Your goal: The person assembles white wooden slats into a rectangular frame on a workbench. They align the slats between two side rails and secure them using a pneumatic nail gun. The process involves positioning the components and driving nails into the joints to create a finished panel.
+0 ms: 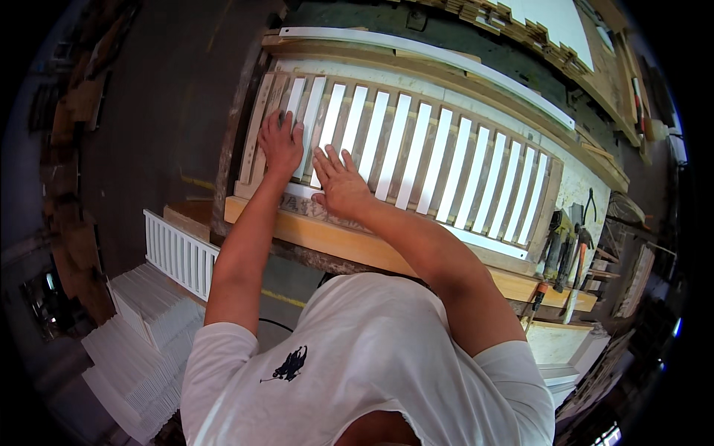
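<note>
Several white slats (394, 146) lie side by side in a wooden jig (552, 195), with gaps between them. A white rail (476, 239) with small holes near its end runs along the jig's near side, at the slats' lower ends. My left hand (280, 146) rests over the leftmost slats, its fingers apart and slightly bent. Beside it, my right hand (343, 186) lies flat with fingers spread on the lower end of a slat and near the rail. Part of the rail and some slat ends are hidden under my hands and forearms.
Another white rail (431, 63) lies along the bench's far side. Hand tools, including a hammer (579, 260) and a screwdriver (539, 296), sit at the right end. White slatted panels (181, 256) and stacked white pieces (145, 364) stand at the lower left.
</note>
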The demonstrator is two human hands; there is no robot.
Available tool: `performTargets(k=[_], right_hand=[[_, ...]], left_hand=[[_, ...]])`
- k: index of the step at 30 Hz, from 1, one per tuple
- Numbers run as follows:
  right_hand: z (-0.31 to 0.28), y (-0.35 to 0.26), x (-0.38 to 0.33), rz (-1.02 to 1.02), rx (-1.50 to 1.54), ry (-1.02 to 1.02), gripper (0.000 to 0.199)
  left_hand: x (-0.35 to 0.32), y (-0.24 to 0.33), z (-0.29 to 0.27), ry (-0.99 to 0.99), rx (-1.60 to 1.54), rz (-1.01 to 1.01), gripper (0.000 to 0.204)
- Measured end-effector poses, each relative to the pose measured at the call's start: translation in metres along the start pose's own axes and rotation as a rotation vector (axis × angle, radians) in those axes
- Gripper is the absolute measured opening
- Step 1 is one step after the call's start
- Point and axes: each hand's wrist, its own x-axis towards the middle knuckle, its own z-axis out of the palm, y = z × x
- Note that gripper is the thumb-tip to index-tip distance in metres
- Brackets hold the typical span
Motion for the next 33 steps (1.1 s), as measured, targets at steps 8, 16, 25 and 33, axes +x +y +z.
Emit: performTargets(k=[8, 16, 25, 33], right_hand=[[0.003, 0.003, -0.005, -0.034, 0.011, -0.023, 0.077], [0.019, -0.01, -0.035, -0.089, 0.088, 0.041, 0.07], [-0.037, 0.129, -0.148, 0.382, 0.499, 0.741, 0.052], [-0.156, 0.375, -0.241, 0.952, -0.04, 1.217, 0.06]], left_hand=[[0.014, 0.029, 0.01, -0.302, 0.129, 0.121, 0.063], [-0.022, 0.023, 0.0, -0.346, 0.106, 0.17, 0.074], [-0.062, 0.02, -0.016, -0.317, -0.04, 0.193, 0.067], [0.087, 0.023, -0.004, 0.14, -0.569, -0.082, 0.061]])
